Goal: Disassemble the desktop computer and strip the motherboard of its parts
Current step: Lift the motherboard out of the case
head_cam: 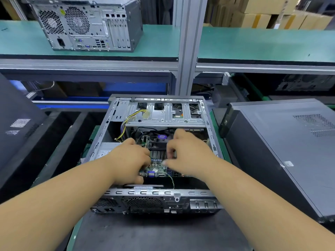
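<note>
Two bare hands are reached into the opened desktop case, which is laid on its side with its top panel off, on a dark mat at the middle of the bench. To the left of the case, a dark closed tower is seen at the frame edge. Just inside the case's left wall, a bundle of yellow and black power wires is draped from the drive cage at the far end down toward the board. The left hand is set over the left part of the motherboard, its fingers curled downward and kept close together; the fingertips are hidden behind the knuckles, so what they grip cannot be told. Between the two hands, the finned heatsink with its dark fan is left exposed, and the green board with its rear ports is visible just nearer than it. The right hand is placed at the right side of the heatsink, thumb and forefinger bent toward each other at the fins' edge as if pinching there, the other fingers curled; the thing pinched is blurred and cannot be made out. A thin wire is trailed from the board toward the case's near wall. To the right of the case, a second closed grey tower is laid flat. Above the case, on the green shelf, a third computer is stood with its rear panel shown.
</note>
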